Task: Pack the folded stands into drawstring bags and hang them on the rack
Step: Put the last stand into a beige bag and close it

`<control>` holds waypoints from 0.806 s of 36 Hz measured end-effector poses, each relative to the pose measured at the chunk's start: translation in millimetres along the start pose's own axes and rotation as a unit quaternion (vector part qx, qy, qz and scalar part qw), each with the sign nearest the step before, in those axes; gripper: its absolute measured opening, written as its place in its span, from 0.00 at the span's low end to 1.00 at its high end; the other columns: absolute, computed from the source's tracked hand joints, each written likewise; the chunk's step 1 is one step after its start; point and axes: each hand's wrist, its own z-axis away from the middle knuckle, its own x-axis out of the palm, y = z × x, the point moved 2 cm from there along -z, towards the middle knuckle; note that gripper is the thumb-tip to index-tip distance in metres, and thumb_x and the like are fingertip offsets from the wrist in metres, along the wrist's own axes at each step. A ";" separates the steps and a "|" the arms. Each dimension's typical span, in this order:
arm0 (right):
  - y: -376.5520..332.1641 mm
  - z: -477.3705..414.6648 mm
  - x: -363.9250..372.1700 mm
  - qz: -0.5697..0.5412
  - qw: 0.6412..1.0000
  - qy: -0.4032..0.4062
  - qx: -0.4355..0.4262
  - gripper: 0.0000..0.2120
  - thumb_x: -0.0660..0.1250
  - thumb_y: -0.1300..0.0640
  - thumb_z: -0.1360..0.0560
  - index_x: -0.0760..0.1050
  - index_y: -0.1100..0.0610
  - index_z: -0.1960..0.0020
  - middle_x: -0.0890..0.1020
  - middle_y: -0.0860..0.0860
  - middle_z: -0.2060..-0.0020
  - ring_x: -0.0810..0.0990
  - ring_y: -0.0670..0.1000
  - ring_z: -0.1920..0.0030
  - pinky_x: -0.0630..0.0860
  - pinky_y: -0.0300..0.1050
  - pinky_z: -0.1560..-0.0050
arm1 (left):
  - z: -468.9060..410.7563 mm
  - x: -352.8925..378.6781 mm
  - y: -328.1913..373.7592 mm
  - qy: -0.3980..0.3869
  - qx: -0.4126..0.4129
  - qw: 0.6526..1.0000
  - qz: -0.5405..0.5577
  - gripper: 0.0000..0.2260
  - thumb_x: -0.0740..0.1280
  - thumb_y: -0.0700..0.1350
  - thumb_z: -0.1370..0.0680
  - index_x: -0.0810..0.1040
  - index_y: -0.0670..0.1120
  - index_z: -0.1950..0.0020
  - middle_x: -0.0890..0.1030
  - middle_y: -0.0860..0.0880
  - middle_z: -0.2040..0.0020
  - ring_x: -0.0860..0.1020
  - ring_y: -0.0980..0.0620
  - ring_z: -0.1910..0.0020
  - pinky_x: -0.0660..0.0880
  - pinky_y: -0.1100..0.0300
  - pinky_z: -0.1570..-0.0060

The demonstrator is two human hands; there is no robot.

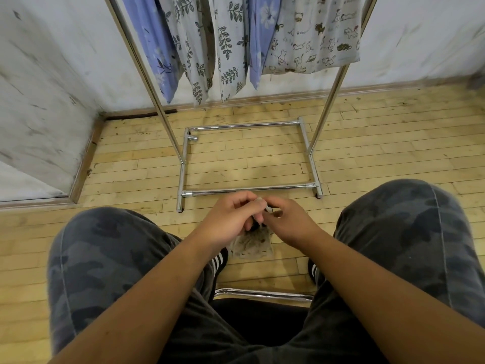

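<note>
A small sheer drawstring bag [251,245] with something dark inside hangs between my knees, just above the floor. My left hand [231,219] grips its gathered top with curled fingers. My right hand [286,222] pinches the pale drawstring end right beside the left thumb. The two hands touch over the bag's mouth, which they hide. The chrome rack [249,189] stands on the floor straight ahead, its two uprights rising out of view.
Several printed cloth bags [231,46] hang from the rack's top, blue and leaf and cat patterns. The white wall and skirting board lie behind. My knees in camouflage trousers flank the hands. A chrome chair edge [262,294] shows under me.
</note>
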 end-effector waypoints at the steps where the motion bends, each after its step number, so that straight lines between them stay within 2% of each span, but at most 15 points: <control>1: 0.8 0.7 1.6 0.001 1.000 -0.012 0.005 0.09 0.68 0.53 0.21 0.84 0.43 0.44 0.86 0.43 0.49 0.82 0.46 0.44 0.79 0.51 0.41 | 0.3 0.4 0.6 0.001 0.003 1.000 0.000 0.11 0.66 0.46 0.17 0.80 0.47 0.59 0.80 0.51 0.64 0.72 0.55 0.67 0.69 0.62 0.64; 4: 1.0 2.3 3.8 0.007 0.999 -0.038 0.017 0.09 0.69 0.57 0.21 0.83 0.46 0.44 0.86 0.45 0.50 0.82 0.47 0.45 0.78 0.45 0.43 | 0.5 1.4 2.0 0.002 0.017 1.000 -0.004 0.11 0.67 0.46 0.17 0.81 0.46 0.58 0.82 0.46 0.61 0.73 0.53 0.65 0.70 0.61 0.63; 7: -0.7 3.2 2.2 0.001 0.999 -0.042 0.028 0.12 0.69 0.58 0.20 0.80 0.40 0.48 0.85 0.45 0.50 0.82 0.46 0.46 0.76 0.39 0.52 | 1.9 4.7 3.8 -0.008 0.028 1.000 -0.008 0.11 0.67 0.46 0.18 0.82 0.42 0.57 0.82 0.45 0.61 0.72 0.55 0.67 0.69 0.65 0.64; 9: -0.9 3.1 1.2 0.011 0.998 -0.049 0.044 0.14 0.69 0.59 0.21 0.79 0.40 0.46 0.84 0.44 0.50 0.81 0.46 0.46 0.76 0.36 0.56 | 3.2 8.2 5.1 -0.017 0.033 0.999 -0.020 0.11 0.67 0.45 0.17 0.83 0.41 0.56 0.83 0.45 0.61 0.72 0.58 0.69 0.69 0.67 0.65; 12: 0.0 2.3 0.1 0.019 0.998 -0.039 0.042 0.16 0.70 0.62 0.24 0.82 0.44 0.42 0.85 0.44 0.48 0.82 0.47 0.44 0.78 0.41 0.47 | 3.6 11.5 7.8 -0.026 0.030 0.998 -0.047 0.10 0.67 0.45 0.17 0.84 0.42 0.54 0.84 0.47 0.61 0.74 0.62 0.70 0.69 0.69 0.65; 14: -1.9 3.3 0.6 0.009 0.999 -0.023 0.041 0.14 0.70 0.60 0.24 0.82 0.40 0.49 0.85 0.43 0.50 0.82 0.45 0.44 0.79 0.45 0.43 | 2.3 10.5 12.6 -0.014 0.019 0.999 -0.043 0.12 0.67 0.47 0.17 0.83 0.41 0.55 0.83 0.47 0.63 0.72 0.62 0.72 0.68 0.66 0.65; 16: -3.7 4.2 2.4 -0.008 0.999 -0.016 0.038 0.11 0.70 0.58 0.22 0.81 0.41 0.55 0.85 0.42 0.54 0.82 0.40 0.48 0.78 0.40 0.46 | -2.0 9.6 16.6 0.018 -0.004 0.999 -0.038 0.15 0.66 0.50 0.17 0.82 0.40 0.55 0.79 0.48 0.67 0.70 0.62 0.75 0.67 0.63 0.66; 19: -6.0 5.9 4.9 -0.039 0.998 -0.028 0.045 0.07 0.69 0.57 0.19 0.83 0.46 0.50 0.85 0.41 0.56 0.81 0.36 0.56 0.75 0.33 0.54 | -8.1 10.8 14.4 0.060 -0.043 0.996 -0.044 0.17 0.65 0.54 0.17 0.84 0.42 0.53 0.75 0.56 0.73 0.71 0.61 0.75 0.74 0.59 0.59; 21: -4.9 6.6 5.4 -0.069 0.994 -0.041 0.073 0.10 0.67 0.57 0.18 0.82 0.42 0.49 0.84 0.42 0.53 0.81 0.40 0.53 0.76 0.38 0.52 | -10.4 12.6 9.7 0.070 -0.048 0.994 -0.071 0.17 0.65 0.55 0.17 0.86 0.46 0.55 0.79 0.59 0.71 0.76 0.61 0.69 0.77 0.57 0.52; 23: -3.0 6.4 5.3 -0.086 0.990 -0.042 0.102 0.12 0.66 0.57 0.17 0.82 0.40 0.46 0.84 0.45 0.49 0.82 0.45 0.47 0.78 0.43 0.47 | -11.8 14.2 8.1 0.074 -0.049 0.992 -0.091 0.18 0.64 0.55 0.17 0.84 0.48 0.59 0.78 0.60 0.72 0.75 0.63 0.70 0.74 0.60 0.58; 25: -1.2 5.6 2.9 -0.072 0.992 -0.020 0.104 0.10 0.67 0.56 0.18 0.82 0.43 0.42 0.85 0.45 0.49 0.82 0.45 0.46 0.80 0.42 0.46 | -13.2 16.4 9.6 0.073 -0.044 0.992 -0.094 0.19 0.63 0.55 0.16 0.80 0.48 0.63 0.73 0.60 0.76 0.70 0.62 0.76 0.68 0.61 0.64; 27: -1.8 5.0 0.5 -0.069 0.992 -0.015 0.102 0.09 0.68 0.57 0.19 0.82 0.46 0.41 0.85 0.45 0.51 0.82 0.42 0.49 0.79 0.35 0.54 | -15.3 18.9 11.8 0.075 -0.033 0.992 -0.094 0.20 0.62 0.56 0.16 0.76 0.49 0.65 0.70 0.58 0.76 0.67 0.60 0.76 0.67 0.61 0.65; 29: -2.0 4.3 -0.3 -0.066 0.991 -0.035 0.113 0.09 0.69 0.60 0.20 0.82 0.46 0.46 0.85 0.46 0.54 0.82 0.43 0.55 0.75 0.34 0.60 | -17.1 21.8 10.8 0.072 -0.025 0.993 -0.089 0.21 0.62 0.57 0.16 0.73 0.50 0.66 0.70 0.56 0.74 0.67 0.58 0.75 0.68 0.60 0.65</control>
